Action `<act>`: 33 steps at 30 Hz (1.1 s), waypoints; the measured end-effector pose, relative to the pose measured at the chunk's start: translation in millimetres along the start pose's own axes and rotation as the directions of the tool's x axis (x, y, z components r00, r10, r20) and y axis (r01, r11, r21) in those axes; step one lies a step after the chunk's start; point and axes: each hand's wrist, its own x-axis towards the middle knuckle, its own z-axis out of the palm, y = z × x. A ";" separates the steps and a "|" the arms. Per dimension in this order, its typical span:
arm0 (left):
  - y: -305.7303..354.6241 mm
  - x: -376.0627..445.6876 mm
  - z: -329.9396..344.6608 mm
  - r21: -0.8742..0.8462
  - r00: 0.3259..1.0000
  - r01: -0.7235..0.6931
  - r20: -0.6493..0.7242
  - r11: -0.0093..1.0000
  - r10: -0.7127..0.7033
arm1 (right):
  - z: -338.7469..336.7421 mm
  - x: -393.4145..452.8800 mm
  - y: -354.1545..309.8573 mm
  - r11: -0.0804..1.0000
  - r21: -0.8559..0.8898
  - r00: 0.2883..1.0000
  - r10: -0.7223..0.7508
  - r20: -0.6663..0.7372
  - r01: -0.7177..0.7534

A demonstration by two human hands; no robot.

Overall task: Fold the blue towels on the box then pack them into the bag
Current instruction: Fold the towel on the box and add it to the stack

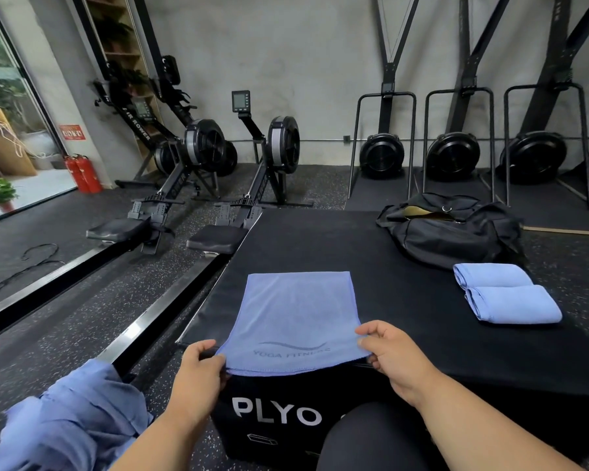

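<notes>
A blue towel [296, 314] printed "YOGA FITNESS" lies spread flat on the black plyo box [405, 300]. My left hand [198, 372] pinches its near left corner at the box's front edge. My right hand [391, 355] pinches the near right corner. Two folded blue towels [505, 292] lie side by side on the box's right part. Behind them, at the box's far right corner, a black bag [453, 232] sits with its top unzipped. A heap of loose blue towels [68, 423] lies at my lower left, beside the box.
Rowing machines [198, 185] stand on the speckled floor to the left and behind the box, their rails [143, 321] running toward me. Ski machines [453, 154] line the back wall. Two red extinguishers [84, 173] stand by the window.
</notes>
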 end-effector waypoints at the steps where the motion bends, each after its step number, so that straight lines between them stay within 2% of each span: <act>1: 1.4 -5.7 -2.2 0.049 1.000 -0.028 0.010 0.998 0.028 | 1.6 -4.0 -2.5 1.000 -0.004 1.000 -0.008 0.007 0.008; 7: 22.7 -42.0 5.5 0.259 0.962 -0.265 0.133 0.929 0.237 | 33.6 -30.4 -20.1 0.994 -0.046 0.983 -0.086 0.164 0.094; 11: 40.3 -62.4 16.8 0.261 0.927 -0.368 0.185 0.893 0.328 | 69.8 -42.4 -30.1 0.990 -0.050 0.965 -0.114 0.237 0.129; 18: 45.8 -81.7 13.9 0.201 0.900 -0.385 0.300 0.901 0.317 | 118.4 -62.2 -35.6 0.995 0.046 0.965 -0.099 0.243 0.090; 26: 38.2 -87.6 -3.9 0.180 0.894 -0.400 0.294 0.898 0.339 | 133.3 -72.4 -33.6 0.992 0.127 0.943 -0.033 0.331 -0.010; 33: 26.1 -80.7 -15.3 0.218 0.873 -0.454 0.304 0.864 0.382 | 136.9 -72.7 -34.8 0.947 0.287 0.924 0.026 0.382 -0.145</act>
